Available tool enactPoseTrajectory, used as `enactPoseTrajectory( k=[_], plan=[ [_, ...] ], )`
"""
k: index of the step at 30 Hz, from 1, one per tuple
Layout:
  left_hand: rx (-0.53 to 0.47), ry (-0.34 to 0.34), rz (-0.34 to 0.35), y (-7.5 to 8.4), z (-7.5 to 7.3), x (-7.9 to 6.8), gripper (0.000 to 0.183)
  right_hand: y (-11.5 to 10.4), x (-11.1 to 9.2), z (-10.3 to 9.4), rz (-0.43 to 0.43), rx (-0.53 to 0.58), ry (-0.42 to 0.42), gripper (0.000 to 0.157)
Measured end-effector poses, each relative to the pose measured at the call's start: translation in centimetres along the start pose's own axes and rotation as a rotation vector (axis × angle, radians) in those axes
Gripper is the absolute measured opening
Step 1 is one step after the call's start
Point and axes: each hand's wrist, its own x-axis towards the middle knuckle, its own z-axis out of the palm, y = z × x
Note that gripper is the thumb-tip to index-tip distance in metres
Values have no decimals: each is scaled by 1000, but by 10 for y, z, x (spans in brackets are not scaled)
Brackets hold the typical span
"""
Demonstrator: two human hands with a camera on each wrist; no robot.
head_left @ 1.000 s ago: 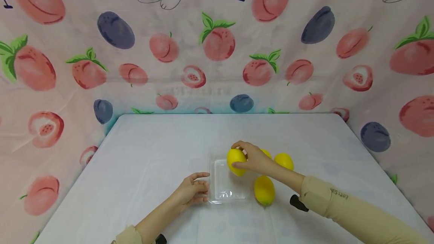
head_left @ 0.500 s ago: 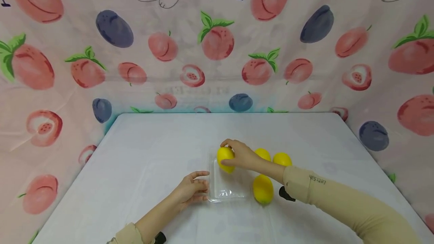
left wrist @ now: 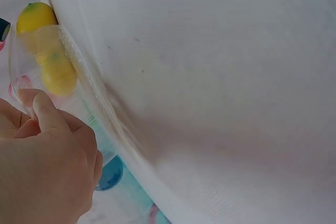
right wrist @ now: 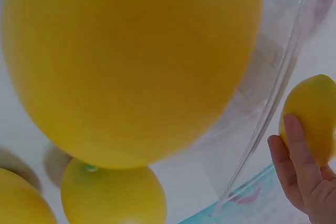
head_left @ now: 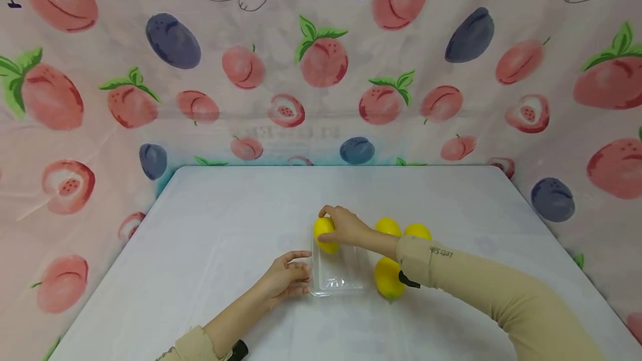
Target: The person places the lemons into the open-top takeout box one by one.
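Observation:
My right hand [head_left: 346, 227] grips a yellow lemon [head_left: 325, 235] over the far left part of a clear plastic container [head_left: 338, 288]. In the right wrist view, its fingers lie along that lemon [right wrist: 312, 121]. At the container's left side, my left hand [head_left: 286, 277] has its fingertips right at the rim, the fingers spread and lightly bent. The left wrist view shows this hand [left wrist: 58, 150] from behind, close against the transparent wall [left wrist: 79, 56].
Right of the container, a near lemon [head_left: 388, 280] is partly covered by the right cuff. Behind it are two more lemons, one left [head_left: 388, 226] and one right [head_left: 417, 231]. White cloth covers the table [head_left: 241, 199]; a fruit-print curtain [head_left: 281, 27] hangs beyond its far edge.
My right hand has carried its lemon leftward across the container to its far left part. The left hand stays at the rim. The right sleeve now overlaps the near lemon.

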Motion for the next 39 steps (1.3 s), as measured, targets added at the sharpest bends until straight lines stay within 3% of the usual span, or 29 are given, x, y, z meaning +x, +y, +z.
enactPoseTrajectory(
  k=[10,25,39],
  plan=[
    [18,-12,7,3,1,0,46,3,8,6,72,-34,-35,46],
    [13,17,-4,3,3,1,45,3,8,5,112,-29,-56,45],
    [-1,30,-5,5,4,0,44,3,4,-1,89,-22,-47,39]
  ],
)
